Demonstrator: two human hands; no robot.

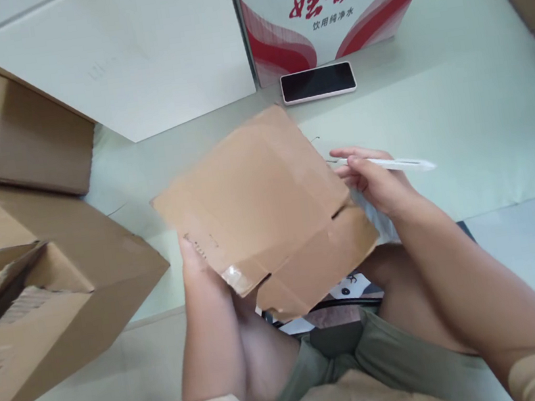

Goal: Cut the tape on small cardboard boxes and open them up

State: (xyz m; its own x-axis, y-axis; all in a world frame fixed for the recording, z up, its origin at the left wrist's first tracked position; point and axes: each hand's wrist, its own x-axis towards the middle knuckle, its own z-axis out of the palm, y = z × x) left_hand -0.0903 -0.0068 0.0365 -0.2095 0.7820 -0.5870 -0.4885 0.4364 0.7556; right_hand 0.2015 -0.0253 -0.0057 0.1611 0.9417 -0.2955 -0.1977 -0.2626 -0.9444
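Note:
A small brown cardboard box (263, 208) with its flaps down is held over my lap. My left hand (198, 270) grips its lower left edge, thumb on top, fingers hidden underneath. My right hand (374, 179) is at the box's right edge, fingers closed round a white pen-shaped tool (392, 163) that points right. Something pale grey shows just under the box by my right hand; I cannot make it out.
A phone (318, 82) lies screen-up on the pale floor beyond the box. Behind it stands a white and red printed carton (334, 5). Brown cardboard boxes (48, 304) crowd the left side. A flat white board (127, 54) lies at the back.

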